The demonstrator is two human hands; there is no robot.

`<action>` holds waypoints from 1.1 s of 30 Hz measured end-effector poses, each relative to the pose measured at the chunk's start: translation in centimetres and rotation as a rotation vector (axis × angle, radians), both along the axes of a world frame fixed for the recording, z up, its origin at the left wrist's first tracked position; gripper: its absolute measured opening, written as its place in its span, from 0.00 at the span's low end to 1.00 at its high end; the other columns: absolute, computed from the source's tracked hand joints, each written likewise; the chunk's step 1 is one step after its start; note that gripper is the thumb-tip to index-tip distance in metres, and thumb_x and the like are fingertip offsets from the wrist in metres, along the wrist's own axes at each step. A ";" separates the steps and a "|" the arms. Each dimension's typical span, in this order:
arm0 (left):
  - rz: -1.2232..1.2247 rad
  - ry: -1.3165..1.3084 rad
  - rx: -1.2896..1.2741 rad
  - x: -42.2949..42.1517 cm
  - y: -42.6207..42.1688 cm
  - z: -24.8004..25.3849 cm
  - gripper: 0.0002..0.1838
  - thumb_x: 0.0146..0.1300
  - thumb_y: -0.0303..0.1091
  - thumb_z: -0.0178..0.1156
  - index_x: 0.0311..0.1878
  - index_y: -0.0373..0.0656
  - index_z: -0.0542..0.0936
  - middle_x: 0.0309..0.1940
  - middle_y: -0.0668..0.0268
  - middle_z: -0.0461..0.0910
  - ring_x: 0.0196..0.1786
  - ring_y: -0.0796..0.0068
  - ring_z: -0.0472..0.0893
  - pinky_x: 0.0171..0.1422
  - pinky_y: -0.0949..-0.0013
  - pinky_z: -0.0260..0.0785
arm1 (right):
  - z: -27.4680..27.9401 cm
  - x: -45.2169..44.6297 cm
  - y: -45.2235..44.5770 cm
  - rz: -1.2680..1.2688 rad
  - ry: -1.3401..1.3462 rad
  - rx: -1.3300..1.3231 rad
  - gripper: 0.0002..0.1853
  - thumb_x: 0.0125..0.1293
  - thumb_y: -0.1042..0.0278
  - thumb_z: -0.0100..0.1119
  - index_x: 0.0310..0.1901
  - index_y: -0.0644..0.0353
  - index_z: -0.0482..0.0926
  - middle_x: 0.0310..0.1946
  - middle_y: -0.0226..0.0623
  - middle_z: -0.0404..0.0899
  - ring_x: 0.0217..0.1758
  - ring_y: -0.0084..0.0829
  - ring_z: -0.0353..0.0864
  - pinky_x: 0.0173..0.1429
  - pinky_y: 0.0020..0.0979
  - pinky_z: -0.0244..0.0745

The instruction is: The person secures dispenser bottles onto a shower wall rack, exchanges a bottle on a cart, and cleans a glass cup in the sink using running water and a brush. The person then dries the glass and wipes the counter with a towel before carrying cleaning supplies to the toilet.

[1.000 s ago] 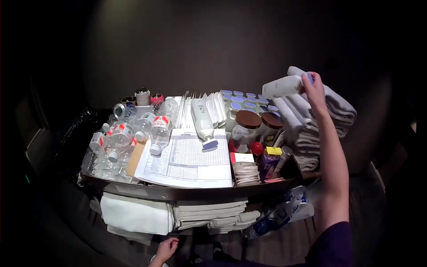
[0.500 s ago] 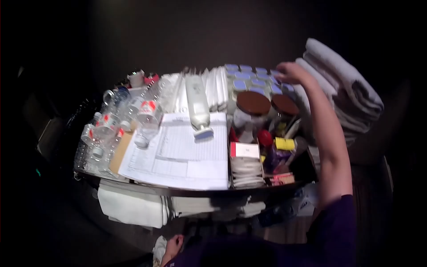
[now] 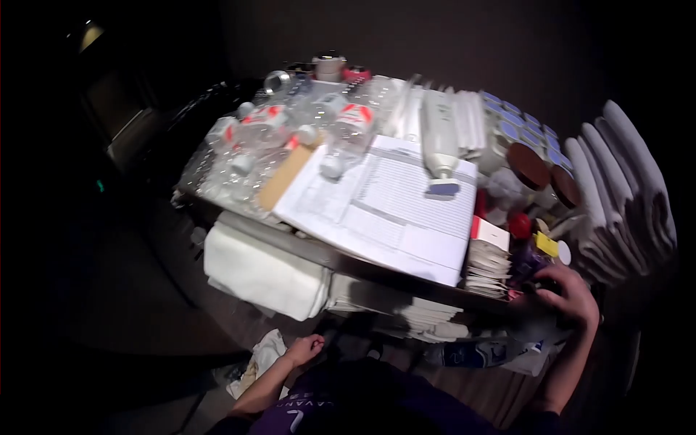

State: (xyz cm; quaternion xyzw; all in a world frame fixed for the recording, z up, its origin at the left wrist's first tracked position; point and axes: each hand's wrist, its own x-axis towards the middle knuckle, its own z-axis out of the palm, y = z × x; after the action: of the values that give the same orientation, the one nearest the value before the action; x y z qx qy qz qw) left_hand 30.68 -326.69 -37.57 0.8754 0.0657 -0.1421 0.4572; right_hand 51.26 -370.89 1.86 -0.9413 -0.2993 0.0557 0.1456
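The dark worktop (image 3: 348, 262) fills the middle, with folded towels (image 3: 623, 196) stacked at 3 o'clock, empty clear bottles (image 3: 264, 129) heaped at 10, and printed sheets (image 3: 391, 210) at its centre. A pale bottle (image 3: 439, 127) lies at 12, overlapping the sheets; blue-capped bottles (image 3: 509, 130) stand at 1 to 2, beside brown-lidded jars (image 3: 528, 165).

The right hand (image 3: 574, 296) has just left the blue-capped bottles and come round to the near corner at 4 o'clock. That puts the corner compartment in its reach and the caps out of it. Its fingers curl down there, next to a purple-wrapped item (image 3: 528, 262) with a yellow tag (image 3: 547, 244); I cannot tell whether they grip anything. Sachets (image 3: 487, 270) stand in a row just left of that item.

At 7 o'clock, below the worktop, the left hand (image 3: 304, 350) keeps its fingers drawn together with nothing visible in them, near a crumpled white cloth (image 3: 269, 349).
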 end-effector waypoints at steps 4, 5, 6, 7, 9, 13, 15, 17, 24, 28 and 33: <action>0.049 -0.044 -0.019 -0.6 1.1 0.3 0.10 0.59 0.40 0.56 0.37 0.43 0.77 0.27 0.58 0.79 0.33 0.56 0.80 0.38 0.59 0.72 | -0.7 -3.2 0.9 -0.183 -0.085 0.254 0.15 0.56 0.74 0.56 0.46 0.67 0.74 0.41 0.42 0.77 0.46 0.35 0.76 0.51 0.28 0.67; 0.054 -0.028 0.009 -1.1 1.6 -0.1 0.11 0.59 0.40 0.56 0.35 0.42 0.76 0.26 0.57 0.79 0.33 0.55 0.80 0.37 0.59 0.71 | -1.6 -4.0 0.9 -0.243 -0.050 0.325 0.14 0.57 0.74 0.55 0.46 0.68 0.74 0.40 0.40 0.77 0.45 0.32 0.76 0.50 0.27 0.67; 0.057 -0.012 0.036 -1.6 2.0 -0.6 0.11 0.59 0.41 0.57 0.33 0.42 0.75 0.26 0.57 0.79 0.32 0.54 0.79 0.36 0.58 0.71 | -2.3 -4.6 0.9 -0.306 -0.016 0.394 0.14 0.57 0.74 0.55 0.45 0.68 0.74 0.40 0.39 0.77 0.45 0.29 0.75 0.50 0.26 0.67; 0.055 0.003 0.061 -2.1 2.2 -1.1 0.12 0.59 0.41 0.57 0.31 0.41 0.74 0.25 0.56 0.78 0.32 0.52 0.79 0.36 0.57 0.70 | -2.6 -5.3 1.3 -0.306 0.022 0.399 0.13 0.62 0.73 0.51 0.47 0.68 0.74 0.40 0.35 0.76 0.45 0.24 0.73 0.52 0.24 0.66; 0.116 0.015 0.059 -3.5 2.3 -1.5 0.14 0.59 0.42 0.57 0.29 0.40 0.73 0.24 0.55 0.78 0.32 0.51 0.78 0.35 0.56 0.69 | -4.5 -6.0 1.9 -0.311 -0.017 0.443 0.12 0.61 0.75 0.52 0.47 0.68 0.74 0.40 0.35 0.77 0.45 0.24 0.74 0.52 0.23 0.66; 0.151 0.060 0.094 -6.8 2.2 -1.3 0.15 0.59 0.44 0.56 0.28 0.41 0.73 0.23 0.55 0.78 0.31 0.51 0.78 0.35 0.56 0.69 | -5.7 -6.9 4.4 -0.291 -0.285 0.183 0.10 0.56 0.69 0.59 0.40 0.57 0.79 0.33 0.34 0.77 0.37 0.35 0.72 0.46 0.30 0.60; 0.160 0.068 0.114 -8.4 2.0 -1.4 0.15 0.60 0.45 0.56 0.29 0.41 0.73 0.23 0.55 0.78 0.31 0.52 0.79 0.35 0.57 0.70 | -6.3 -6.9 4.5 -0.288 -0.385 0.176 0.08 0.55 0.68 0.60 0.38 0.57 0.79 0.30 0.33 0.76 0.35 0.34 0.71 0.44 0.29 0.58; 0.224 0.073 0.140 -9.8 1.1 -0.4 0.16 0.60 0.45 0.56 0.29 0.40 0.73 0.24 0.55 0.78 0.31 0.52 0.79 0.36 0.57 0.70 | -6.7 -6.9 4.2 -0.280 -0.420 0.195 0.08 0.55 0.68 0.61 0.37 0.57 0.79 0.29 0.33 0.75 0.35 0.33 0.71 0.43 0.30 0.57; 0.351 0.150 0.147 -16.6 -4.9 -1.8 0.14 0.60 0.43 0.55 0.30 0.40 0.74 0.26 0.54 0.79 0.33 0.52 0.79 0.37 0.56 0.70 | -8.5 -7.0 3.7 -0.216 -0.623 0.142 0.10 0.55 0.69 0.61 0.39 0.57 0.75 0.34 0.37 0.73 0.40 0.37 0.69 0.47 0.33 0.59; 0.430 0.139 0.029 -21.4 -8.2 -0.6 0.12 0.60 0.41 0.53 0.31 0.42 0.73 0.28 0.54 0.78 0.34 0.52 0.78 0.38 0.55 0.69 | -10.0 -5.2 2.0 -0.077 -0.687 0.199 0.09 0.62 0.68 0.57 0.38 0.65 0.76 0.34 0.46 0.77 0.37 0.47 0.74 0.41 0.39 0.68; 0.778 0.177 0.020 -30.0 -10.4 -0.9 0.11 0.59 0.40 0.53 0.35 0.43 0.75 0.31 0.54 0.79 0.36 0.53 0.78 0.42 0.56 0.70 | -9.6 -8.5 5.8 -0.216 -0.966 0.563 0.07 0.59 0.72 0.62 0.31 0.67 0.81 0.32 0.42 0.82 0.32 0.32 0.80 0.39 0.31 0.75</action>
State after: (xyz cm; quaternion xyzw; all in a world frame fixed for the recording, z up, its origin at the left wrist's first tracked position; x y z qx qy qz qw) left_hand 0.65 -337.13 -38.46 0.7740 0.4328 -0.0328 0.4611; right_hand 42.81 -365.08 -7.72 -0.8101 -0.2373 -0.4783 0.2422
